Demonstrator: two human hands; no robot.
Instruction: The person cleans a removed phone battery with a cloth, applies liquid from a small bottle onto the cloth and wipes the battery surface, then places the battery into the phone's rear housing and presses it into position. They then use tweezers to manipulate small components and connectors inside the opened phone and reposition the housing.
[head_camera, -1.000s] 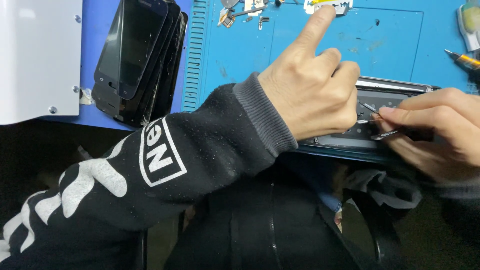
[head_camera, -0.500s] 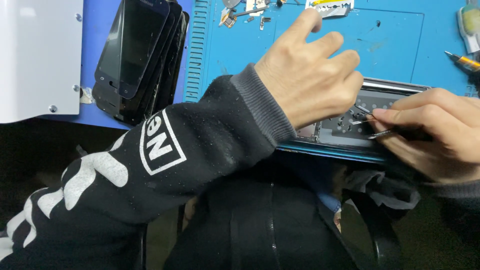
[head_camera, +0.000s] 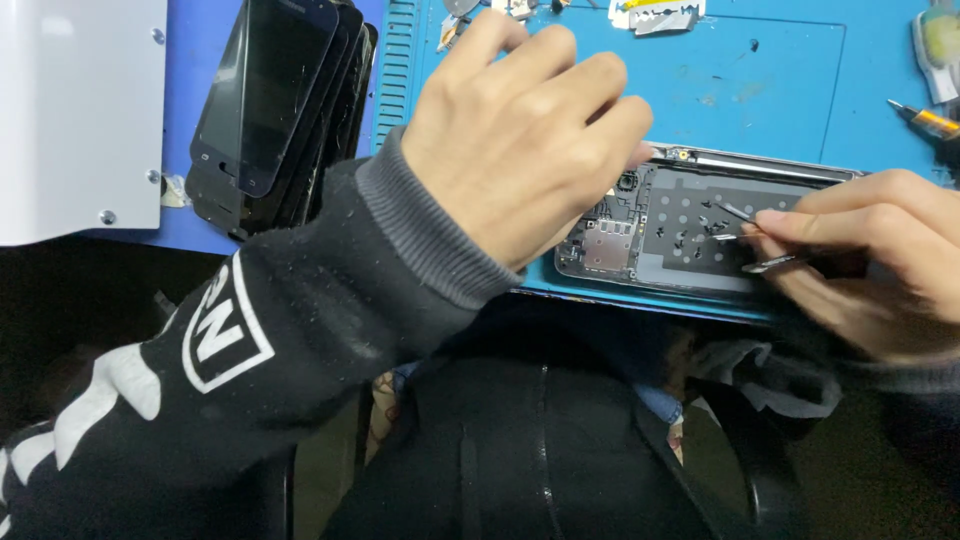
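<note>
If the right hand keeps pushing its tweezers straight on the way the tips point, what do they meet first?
The right hand aims the tweezers leftward over the opened phone. They would probably first meet the small dark screws lying there, then the circuit board beside the left hand. Height above the screws is unclear.

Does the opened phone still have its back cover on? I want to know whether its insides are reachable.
No: the opened phone lies on the blue mat with circuit board and inner frame exposed, tweezers over it.

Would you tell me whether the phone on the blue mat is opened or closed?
Opened: the grey phone shows its bare circuit board and loose screws.
</note>
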